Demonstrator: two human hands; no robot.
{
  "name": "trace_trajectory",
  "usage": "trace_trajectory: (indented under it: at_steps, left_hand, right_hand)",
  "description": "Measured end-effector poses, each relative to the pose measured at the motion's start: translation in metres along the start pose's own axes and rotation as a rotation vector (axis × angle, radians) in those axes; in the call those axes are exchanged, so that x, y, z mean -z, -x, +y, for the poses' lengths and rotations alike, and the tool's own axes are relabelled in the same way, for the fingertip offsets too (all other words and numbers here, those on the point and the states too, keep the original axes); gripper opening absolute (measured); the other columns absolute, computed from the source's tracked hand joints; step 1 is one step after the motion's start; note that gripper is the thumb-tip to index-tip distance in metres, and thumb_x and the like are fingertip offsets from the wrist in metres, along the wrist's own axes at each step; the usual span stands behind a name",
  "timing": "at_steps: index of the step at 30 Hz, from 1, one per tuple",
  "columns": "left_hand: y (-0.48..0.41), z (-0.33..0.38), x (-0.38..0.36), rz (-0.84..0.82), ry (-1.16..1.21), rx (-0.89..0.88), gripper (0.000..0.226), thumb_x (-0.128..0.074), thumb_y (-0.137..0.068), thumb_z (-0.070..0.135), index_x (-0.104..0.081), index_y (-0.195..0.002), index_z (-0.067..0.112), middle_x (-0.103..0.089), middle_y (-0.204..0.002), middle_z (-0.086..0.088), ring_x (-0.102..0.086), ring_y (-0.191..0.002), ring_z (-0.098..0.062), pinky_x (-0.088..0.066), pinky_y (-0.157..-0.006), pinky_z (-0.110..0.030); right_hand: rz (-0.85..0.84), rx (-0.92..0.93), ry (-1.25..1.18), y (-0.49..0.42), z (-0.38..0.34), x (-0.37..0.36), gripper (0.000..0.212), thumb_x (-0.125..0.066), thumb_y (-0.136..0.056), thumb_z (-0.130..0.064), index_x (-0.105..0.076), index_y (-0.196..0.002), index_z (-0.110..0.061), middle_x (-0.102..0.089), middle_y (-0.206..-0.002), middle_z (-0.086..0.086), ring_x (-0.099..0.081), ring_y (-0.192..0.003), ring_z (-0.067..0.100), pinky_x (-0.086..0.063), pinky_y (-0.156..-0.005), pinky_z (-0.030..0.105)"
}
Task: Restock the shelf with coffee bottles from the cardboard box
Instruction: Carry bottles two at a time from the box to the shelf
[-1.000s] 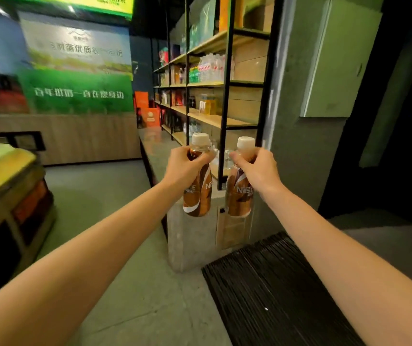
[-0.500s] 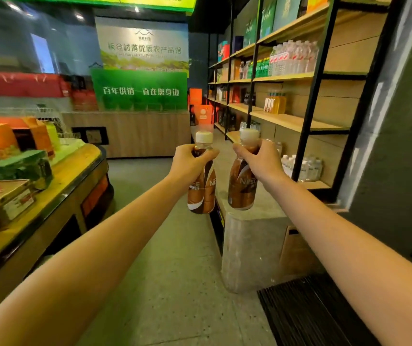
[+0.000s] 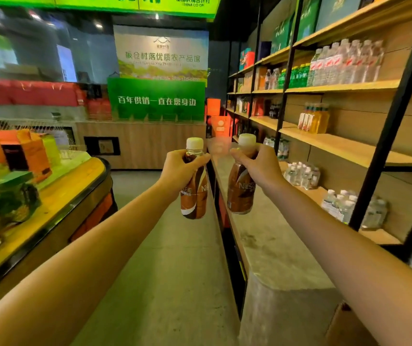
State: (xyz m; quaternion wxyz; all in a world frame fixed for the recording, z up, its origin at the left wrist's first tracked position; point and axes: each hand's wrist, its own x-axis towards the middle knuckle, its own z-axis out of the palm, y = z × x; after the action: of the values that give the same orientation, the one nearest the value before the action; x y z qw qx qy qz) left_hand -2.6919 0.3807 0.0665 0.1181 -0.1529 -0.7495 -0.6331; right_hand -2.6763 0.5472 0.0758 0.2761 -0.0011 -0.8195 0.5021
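Both arms reach forward into the shop aisle, each with a brown coffee bottle with a white cap. My left hand [image 3: 178, 168] grips the neck of the left coffee bottle [image 3: 195, 196], which hangs upright over the floor. My right hand [image 3: 260, 166] grips the neck of the right coffee bottle [image 3: 240, 193], held above the grey concrete ledge [image 3: 274, 245]. The wooden shelf unit [image 3: 337, 143] with black metal posts stands to the right, its middle board mostly bare. The cardboard box is only a corner [image 3: 344, 325] at the bottom right.
Water bottles [image 3: 347, 63] fill the upper shelf, yellow drink bottles [image 3: 314, 118] stand on the middle one, small water bottles [image 3: 344, 206] on the lowest. A display counter [image 3: 50, 196] with boxed goods lines the left of the aisle. A wooden counter [image 3: 145, 146] and green banner close the far end.
My view has swung left and moved forward along the aisle. The shelf now fills the right side, the left counter has come into sight, and both bottles stay in my hands.
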Motion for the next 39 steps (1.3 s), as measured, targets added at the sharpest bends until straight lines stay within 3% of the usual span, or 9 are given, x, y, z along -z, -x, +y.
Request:
trace_trajectory:
  at_steps: [6,11,16,19,22,25,27,33,39]
  left_hand:
    - [-0.136,-0.059,-0.018,-0.041,0.014,-0.018,0.013,-0.065,-0.086,0.026,-0.059,-0.076,0.021,-0.063,-0.072,0.004,-0.060,-0.061,-0.002,-0.044,-0.049,-0.010]
    - [-0.262,-0.105,-0.042,-0.170,0.021,-0.080,0.011,-0.067,-0.085,0.026,-0.062,-0.079,0.018,-0.064,-0.076,-0.002,-0.063,-0.070,-0.012,-0.052,-0.072,-0.026]
    - [-0.377,-0.125,-0.081,-0.318,0.047,-0.127,0.015,-0.066,-0.085,0.023,-0.066,-0.092,0.009,-0.064,-0.071,0.003,-0.062,-0.059,-0.002,-0.048,-0.056,-0.013]
    - [-0.432,-0.135,-0.118,-0.397,0.068,-0.161,0.021,-0.066,-0.086,0.022,-0.066,-0.099,0.005,-0.063,-0.075,0.002,-0.061,-0.067,-0.006,-0.047,-0.060,-0.015]
    - [-0.478,-0.151,-0.163,-0.477,0.089,-0.159,0.027,-0.066,-0.085,0.025,-0.066,-0.100,0.002,-0.066,-0.081,-0.001,-0.062,-0.073,-0.010,-0.049,-0.068,-0.020]
    - [-0.515,-0.164,-0.213,-0.549,0.104,-0.149,0.030,-0.066,-0.085,0.030,-0.066,-0.100,0.005,-0.068,-0.092,-0.006,-0.064,-0.084,-0.016,-0.051,-0.077,-0.028]
    - [-0.536,-0.169,-0.248,-0.613,0.118,-0.159,0.023,-0.064,-0.086,0.031,-0.065,-0.096,0.011,-0.066,-0.085,0.000,-0.063,-0.079,-0.012,-0.048,-0.068,-0.022]
    - [-0.605,-0.163,-0.359,-0.710,0.183,-0.208,0.013,-0.064,-0.086,0.030,-0.062,-0.091,0.017,-0.062,-0.076,0.010,-0.057,-0.068,0.002,-0.043,-0.048,-0.008]
    - [-0.658,-0.148,-0.452,-0.827,0.260,-0.235,0.025,-0.065,-0.085,0.032,-0.064,-0.098,0.010,-0.062,-0.081,0.006,-0.059,-0.075,-0.005,-0.042,-0.059,-0.018]
  right_hand:
    - [0.028,-0.008,0.020,-0.119,0.050,-0.047,0.039,-0.066,-0.084,-0.035,-0.066,-0.101,0.001,-0.068,-0.098,0.017,-0.064,-0.094,0.028,-0.043,-0.076,0.028]
    - [0.130,-0.032,0.062,-0.209,0.091,-0.082,0.039,-0.066,-0.085,-0.033,-0.066,-0.099,0.003,-0.069,-0.097,0.018,-0.062,-0.080,0.021,-0.043,-0.072,0.028]
    - [0.245,-0.103,0.083,-0.304,0.125,-0.095,0.030,-0.067,-0.084,-0.034,-0.066,-0.097,-0.007,-0.068,-0.093,0.013,-0.059,-0.074,0.013,-0.043,-0.077,0.028]
    - [0.308,-0.135,0.115,-0.352,0.153,-0.091,0.025,-0.068,-0.082,-0.036,-0.063,-0.094,-0.015,-0.068,-0.097,0.009,-0.063,-0.090,0.020,-0.049,-0.085,0.036]
    - [0.375,-0.173,0.141,-0.392,0.184,-0.080,0.033,-0.069,-0.081,-0.037,-0.064,-0.101,-0.011,-0.068,-0.100,0.006,-0.062,-0.096,0.021,-0.051,-0.087,0.039]
    - [0.419,-0.201,0.153,-0.425,0.216,-0.058,0.030,-0.068,-0.083,-0.034,-0.062,-0.100,-0.010,-0.063,-0.090,0.001,-0.061,-0.090,0.018,-0.047,-0.072,0.027]
    - [0.457,-0.211,0.186,-0.448,0.238,-0.041,0.024,-0.068,-0.083,-0.033,-0.061,-0.094,-0.013,-0.060,-0.083,-0.003,-0.060,-0.084,0.015,-0.044,-0.065,0.023]
    - [0.577,-0.262,0.305,-0.529,0.295,0.025,0.035,-0.069,-0.081,-0.035,-0.063,-0.104,-0.008,-0.062,-0.094,0.003,-0.058,-0.088,0.016,-0.044,-0.073,0.029]
    - [0.703,-0.269,0.381,-0.580,0.329,0.090,0.031,-0.070,-0.081,-0.033,-0.065,-0.097,-0.007,-0.066,-0.092,0.006,-0.064,-0.089,0.021,-0.050,-0.076,0.033]
